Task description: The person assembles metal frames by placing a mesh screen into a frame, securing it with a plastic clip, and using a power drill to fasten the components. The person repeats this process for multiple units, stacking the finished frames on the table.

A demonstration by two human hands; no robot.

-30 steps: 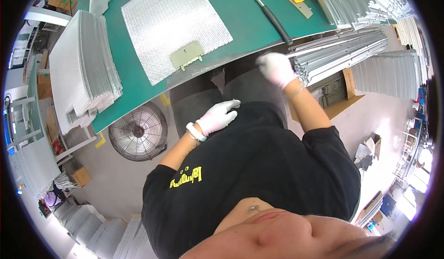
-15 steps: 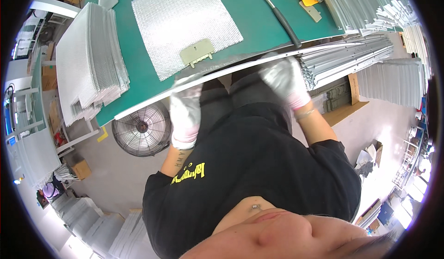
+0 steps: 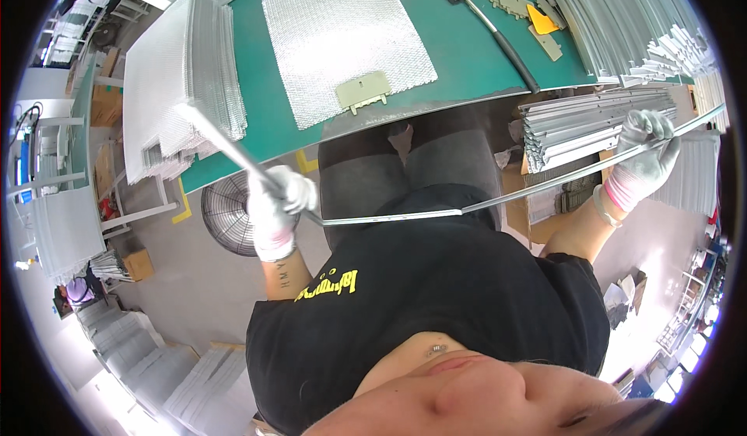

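A long, thin metal frame strip spans the space in front of my torso, bent at two places so that its ends angle up and away. My left hand, in a white glove, is closed around the left section, whose end reaches over the stacked mesh sheets. Far to the right, my gloved right hand grips the other section, its fingers curled. On the green table lies a silvery mesh sheet, with a beige notched plate on its near edge.
A mallet lies right of the sheet, near a yellow scraper and beige plates. Stacked mesh sheets fill the table's left end. Bundled metal strips sit at the right. A floor fan stands below the table.
The strip has come away from along the table edge toward my body and now shows bends. My right hand has moved far to the right, my left slightly left. The view has shifted a little.
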